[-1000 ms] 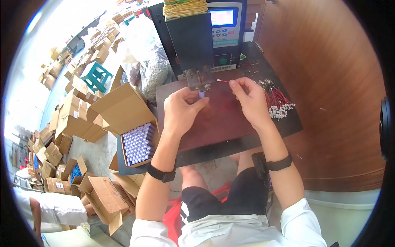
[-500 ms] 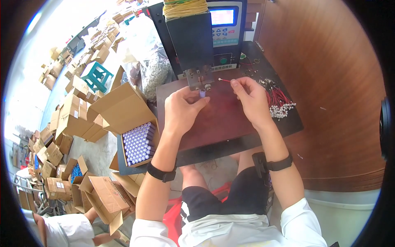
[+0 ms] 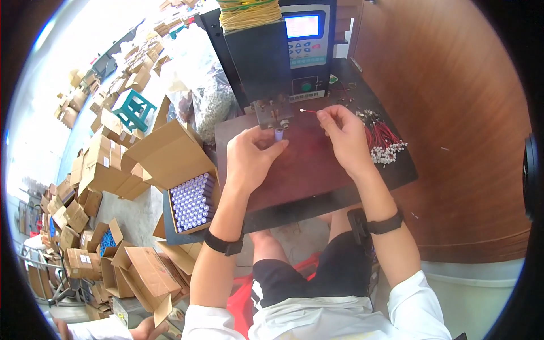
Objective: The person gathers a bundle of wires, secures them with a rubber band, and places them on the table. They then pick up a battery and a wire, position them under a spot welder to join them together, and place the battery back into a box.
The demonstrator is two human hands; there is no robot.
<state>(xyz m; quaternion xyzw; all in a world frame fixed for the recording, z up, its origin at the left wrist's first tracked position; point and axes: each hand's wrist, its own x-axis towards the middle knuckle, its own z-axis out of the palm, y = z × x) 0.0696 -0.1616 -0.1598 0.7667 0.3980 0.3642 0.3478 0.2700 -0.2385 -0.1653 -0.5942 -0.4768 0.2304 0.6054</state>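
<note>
Between thumb and fingers of my left hand (image 3: 252, 157) is a purple cylindrical battery cell (image 3: 279, 134), held just below the electrode head (image 3: 273, 115) of a spot welding machine (image 3: 258, 62). Whether the cell touches the electrodes I cannot tell. My right hand (image 3: 344, 133) pinches a thin red wire lead (image 3: 309, 111) with a small pale tip pointing left toward the welder. To the right of that hand lies a bundle of red wire leads with white connectors (image 3: 387, 152).
An open carton (image 3: 195, 225) of purple cells stands at the table's left. Behind it sits a clear plastic bag (image 3: 214, 107) of small parts. A wooden panel (image 3: 447, 141) borders the right side. Cardboard boxes and a green stool (image 3: 132, 109) stand on the floor; another person's arm shows lower left.
My left hand and the cell have shifted very slightly nearer to me, away from the electrodes. My right hand has barely moved. The person at lower left has moved.
</note>
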